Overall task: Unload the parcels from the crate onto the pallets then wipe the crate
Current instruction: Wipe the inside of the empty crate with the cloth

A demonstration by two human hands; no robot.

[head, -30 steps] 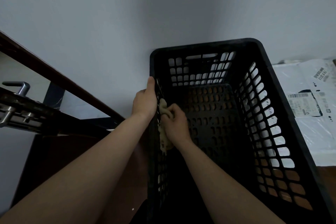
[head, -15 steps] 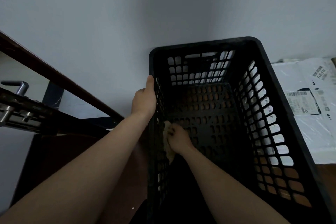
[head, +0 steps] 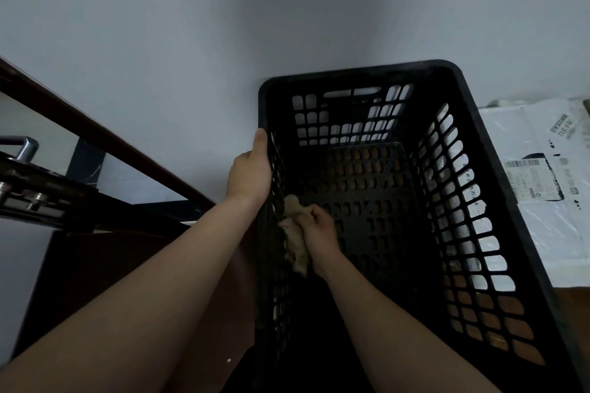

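Inside the crate, right hand grips a cloth; left hand grips its rim

Plain grey wall fills the top half. A dark wooden rail slants across the wall's lower-left part. Left of the wall's base sits a metal lever handle w/ shiny latch hardware just beneath (details blurred). Below the wall lies a dark brown surface.

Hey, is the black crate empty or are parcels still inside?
Empty where visible: the crate shows a bare floor, only the right hand and its cloth inside. Its near end is too dark.
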